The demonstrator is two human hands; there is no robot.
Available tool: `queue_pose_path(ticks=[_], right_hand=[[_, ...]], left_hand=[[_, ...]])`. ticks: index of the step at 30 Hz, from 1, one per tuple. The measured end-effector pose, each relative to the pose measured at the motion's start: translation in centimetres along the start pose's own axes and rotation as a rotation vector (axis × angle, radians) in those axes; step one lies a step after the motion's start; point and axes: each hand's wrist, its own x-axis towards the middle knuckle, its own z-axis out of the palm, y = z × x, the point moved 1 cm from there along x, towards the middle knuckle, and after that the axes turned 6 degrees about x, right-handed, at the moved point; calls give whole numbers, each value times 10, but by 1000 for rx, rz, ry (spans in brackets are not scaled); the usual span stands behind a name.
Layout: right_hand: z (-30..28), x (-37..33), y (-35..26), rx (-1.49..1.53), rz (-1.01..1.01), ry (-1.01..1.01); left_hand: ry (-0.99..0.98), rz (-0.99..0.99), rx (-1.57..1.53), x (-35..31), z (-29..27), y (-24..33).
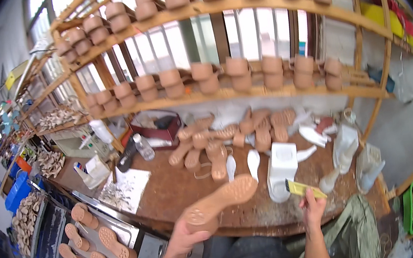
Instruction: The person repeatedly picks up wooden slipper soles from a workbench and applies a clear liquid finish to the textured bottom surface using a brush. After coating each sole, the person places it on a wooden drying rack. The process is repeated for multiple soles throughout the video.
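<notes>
My left hand (184, 237) is closed around the heel end of a tan shoe sole (220, 201). The sole's patterned underside faces up, and its toe points away to the right above the workbench (158, 195). On the right, my right hand (314, 212) grips a flat yellow-handled brush (306, 189) with a dark end pointing left. That dark end is close to the near part of a white plastic container (285, 155). Two white insole-shaped pieces (254, 162) lie beyond the held sole, in front of a pile of tan soles (217, 158).
Wooden shelves (243, 96) carrying rows of tan heeled soles span the back. At lower left, a tray (88, 234) holds several soles. More white containers (344, 141) stand at right. A clear bottle (143, 147) and stained paper (127, 191) are on the bench's left side.
</notes>
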Motion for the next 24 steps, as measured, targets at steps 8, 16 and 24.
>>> queue_pose_path(ticks=[8,16,24], right_hand=[[-19,18,-13,-46,-108,7],[-21,32,-12,-34,-117,-3],[-15,47,-25,-56,-97,41]], left_hand=[[15,960,107,184,65,243],[183,910,328,394,122,335],[569,1126,621,467,95,295]])
